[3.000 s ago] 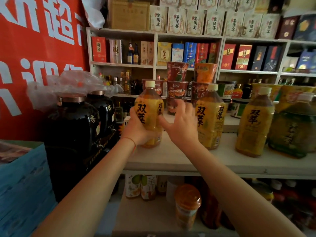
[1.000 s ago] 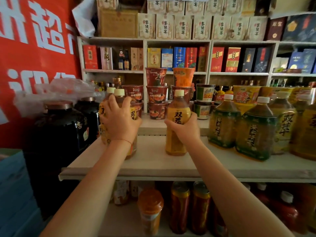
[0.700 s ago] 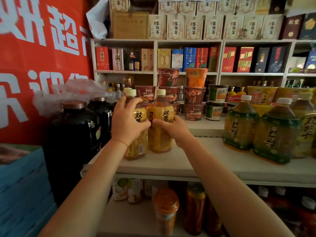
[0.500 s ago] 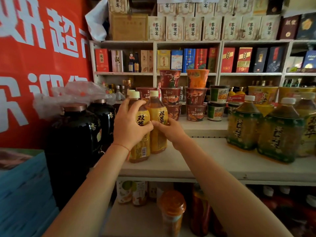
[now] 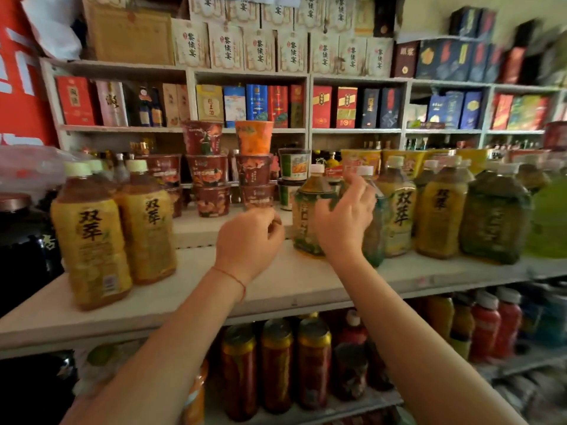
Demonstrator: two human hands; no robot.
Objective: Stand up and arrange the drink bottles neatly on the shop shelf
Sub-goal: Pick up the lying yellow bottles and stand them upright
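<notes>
Two yellow tea bottles now stand upright, touching, at the shelf's left end; both hands have let go of them and moved right. Left hand hangs mid-shelf, fingers loosely curled, holding nothing. Right hand reaches the green-label bottle, fingers spread, touching but not yet gripping. Judgement: left pair done; green bottles next for sliding into line.

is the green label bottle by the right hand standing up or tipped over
Upright. The green-label bottle stands on its base on the shelf, white cap on top. The right hand is beside it; whether it touches, cannot tell.
</notes>
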